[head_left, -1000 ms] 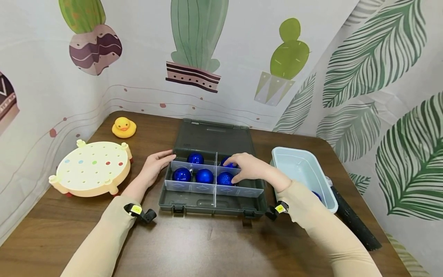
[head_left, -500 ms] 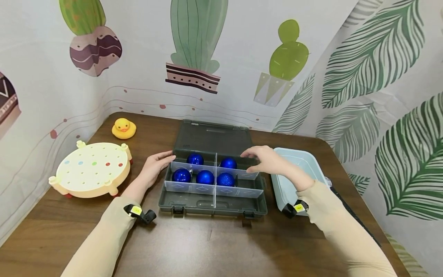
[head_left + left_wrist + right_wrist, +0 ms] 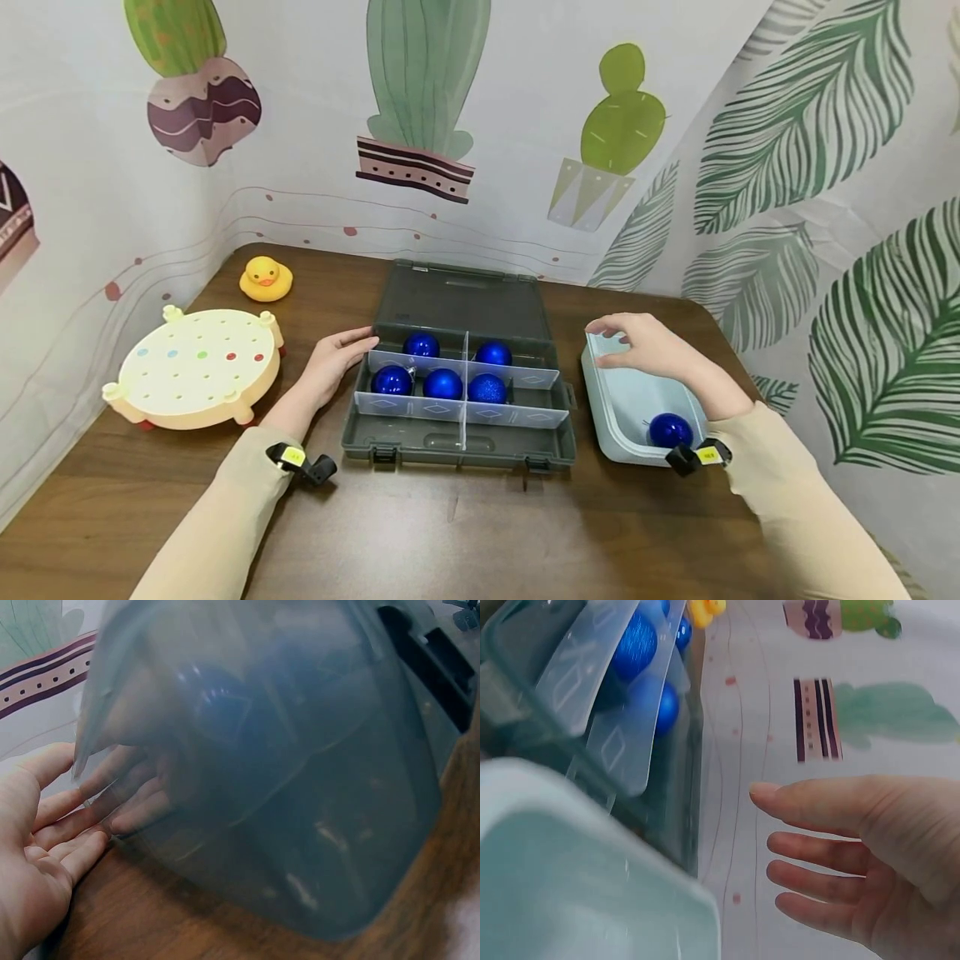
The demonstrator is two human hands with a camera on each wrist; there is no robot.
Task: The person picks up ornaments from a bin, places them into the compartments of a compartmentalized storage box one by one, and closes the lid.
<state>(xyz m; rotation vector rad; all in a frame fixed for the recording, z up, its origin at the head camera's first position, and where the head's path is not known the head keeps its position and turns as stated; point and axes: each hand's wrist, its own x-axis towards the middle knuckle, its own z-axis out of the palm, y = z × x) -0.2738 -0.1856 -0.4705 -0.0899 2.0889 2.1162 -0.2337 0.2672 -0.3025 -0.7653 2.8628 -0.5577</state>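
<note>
A dark grey divided plastic case lies with its lid raised at the back. In its back and middle rows sit several blue ball ornaments, one of them glittery. My left hand rests at the case's left back corner, fingers extended along the wall; the left wrist view shows them partly through the translucent side. Over the back of a light blue tub hovers my right hand, its fingers loosely bent and nothing held. One more blue ball ornament lies at the tub's near end.
At the left stands a round cream pegboard-like toy with short legs. A yellow rubber duck sits behind it. Cloth printed with cacti and leaves hangs along the back and right of the table.
My right hand has let go of the glittery ball ornament in the case's middle row and moved right, over the tub. The left hand stays at the case.
</note>
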